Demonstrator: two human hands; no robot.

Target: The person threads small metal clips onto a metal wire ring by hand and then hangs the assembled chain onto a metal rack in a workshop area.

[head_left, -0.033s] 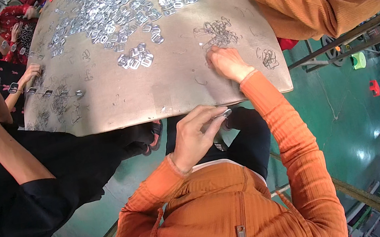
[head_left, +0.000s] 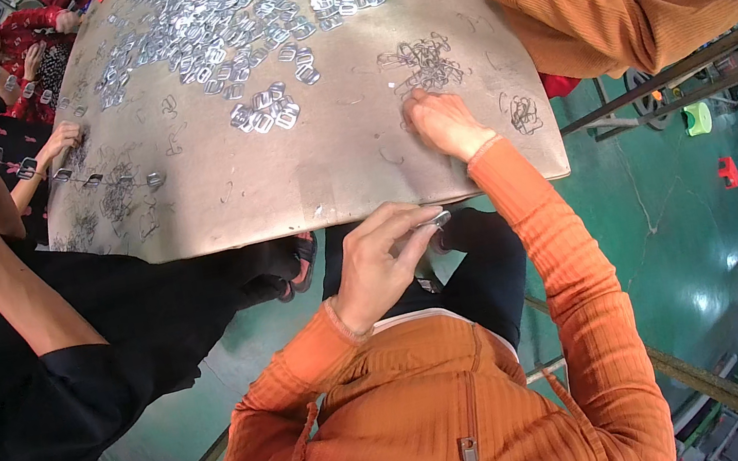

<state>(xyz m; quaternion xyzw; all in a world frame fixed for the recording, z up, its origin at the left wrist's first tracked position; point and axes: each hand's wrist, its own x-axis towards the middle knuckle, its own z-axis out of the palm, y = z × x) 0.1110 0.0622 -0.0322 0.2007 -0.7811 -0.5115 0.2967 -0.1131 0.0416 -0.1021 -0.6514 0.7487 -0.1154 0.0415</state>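
My left hand (head_left: 382, 266) pinches a small shiny metal buckle (head_left: 437, 217) below the edge of the big grey table (head_left: 299, 169). My right hand (head_left: 441, 122) rests on the table, fingers curled by a pile of thin bent wire clips (head_left: 424, 63).

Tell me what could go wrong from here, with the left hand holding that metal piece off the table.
The left hand pinches a small metal piece beyond the table edge, above the lap; if it slips, it likely falls to the green floor. The right hand presses beside the tangled wire clips; they could snag fingers or scatter.
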